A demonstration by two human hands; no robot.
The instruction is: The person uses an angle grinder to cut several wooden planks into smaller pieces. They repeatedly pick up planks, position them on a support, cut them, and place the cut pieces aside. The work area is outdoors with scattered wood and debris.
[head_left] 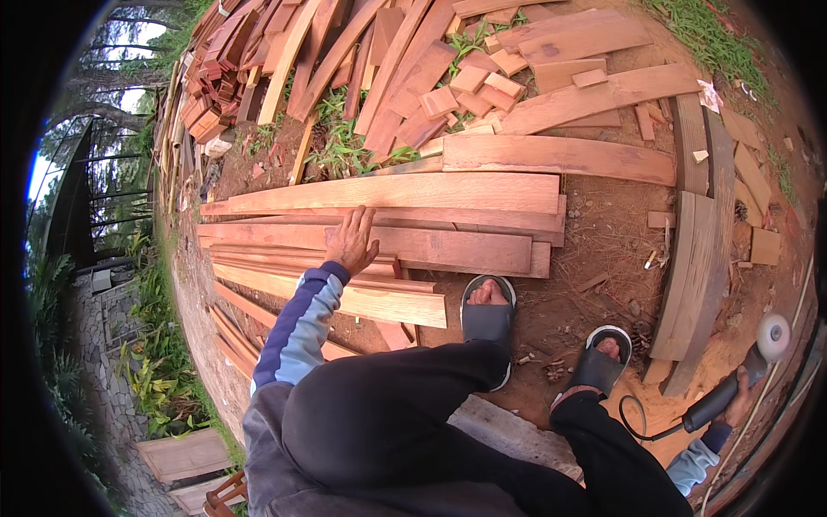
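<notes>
My left hand point(351, 243) lies with its fingers stretched out on long reddish wooden boards point(465, 246), which rest side by side on the ground. At the lower right, my right hand point(738, 399) is wrapped round the dark body of an angle grinder point(719, 398). A pale round disc point(774, 337) sits at the grinder's far end, and a black cord point(637, 422) loops from its rear. Several thinner planks point(379, 300) lie just nearer than my left hand.
Offcuts and planks point(551, 95) are heaped at the back, with stacked wood point(215, 103) at the far left. Grey weathered boards point(689, 276) lie between my right foot and the grinder. A stone block point(508, 431) is under my legs. Stone paving point(95, 388) runs at left.
</notes>
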